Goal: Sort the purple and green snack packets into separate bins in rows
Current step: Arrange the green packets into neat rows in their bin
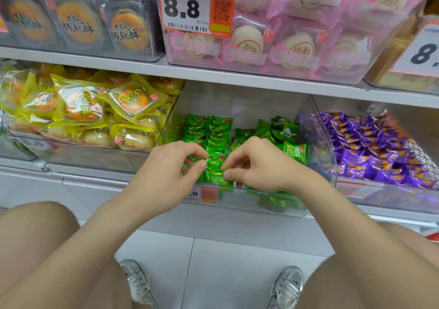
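My left hand (pixel 171 168): thumb and forefinger are curled in a pinch on the left edge of a green packet (pixel 215 166).
My right hand (pixel 257 166): thumb and forefinger pinch the right edge of what seems to be the same packet. The foil runs together there, so I can't be sure. My other fingers are curled loosely above.
Where that packet sits: at the near end of the green rows (pixel 209 130), in the left half of the clear bin (pixel 331 149), packets on edge.
Loose green packets (pixel 278 130): heaped in the right half of the same bin, one standing face-on towards me.
Purple packets (pixel 370 149): in the next bin to the right, behind a clear wall, lying in overlapping rows.
In the way: my hands hide the front of the rows, and my left wrist covers part of the small price label (pixel 206 194) on the bin's front.
Left neighbour: yellow pastry packets (pixel 95 109), piled high.
Shelf above: dark walnut-cake packets (pixel 78 23), pink-wrapped buns (pixel 294 45), and a big 8.8 price tag (pixel 192 7).
Below: my knees, and grey trainers (pixel 137 282) on white tiles.
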